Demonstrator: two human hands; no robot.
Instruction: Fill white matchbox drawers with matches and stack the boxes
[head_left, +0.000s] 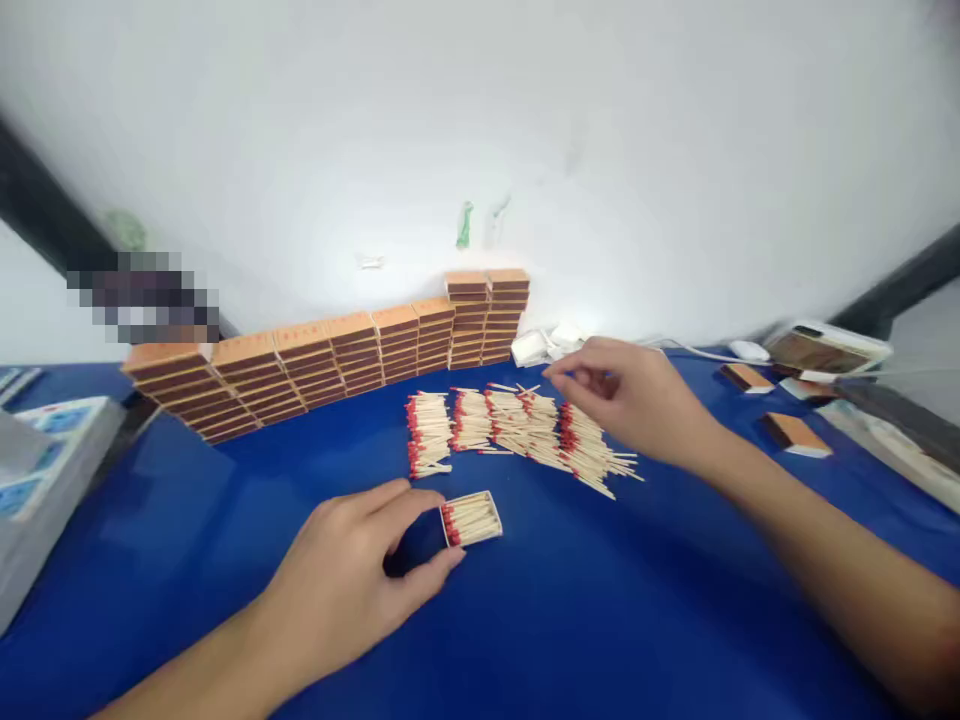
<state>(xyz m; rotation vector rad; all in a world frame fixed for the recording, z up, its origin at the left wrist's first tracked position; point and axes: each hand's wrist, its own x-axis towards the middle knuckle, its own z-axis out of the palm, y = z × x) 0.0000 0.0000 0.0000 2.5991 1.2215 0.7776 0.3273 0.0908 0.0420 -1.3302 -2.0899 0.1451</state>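
Observation:
My left hand grips the small white matchbox tray between thumb and fingers, on the blue tabletop. Inside the tray lie red-tipped matches, side by side with their heads to the left. My right hand hovers over the back right of the loose matches, fingers drawn together in a pinch. Whatever may be between those fingertips is too small to make out. Just beyond the tray, loose matches lie in several rough bundles, and the right-hand bundles overlap and spread out.
Stacked matchboxes form a low wall along the back. White empty trays sit behind the matches. At the right are a loose matchbox, another matchbox, a white cable and a boxy device. A grey-white box stands left.

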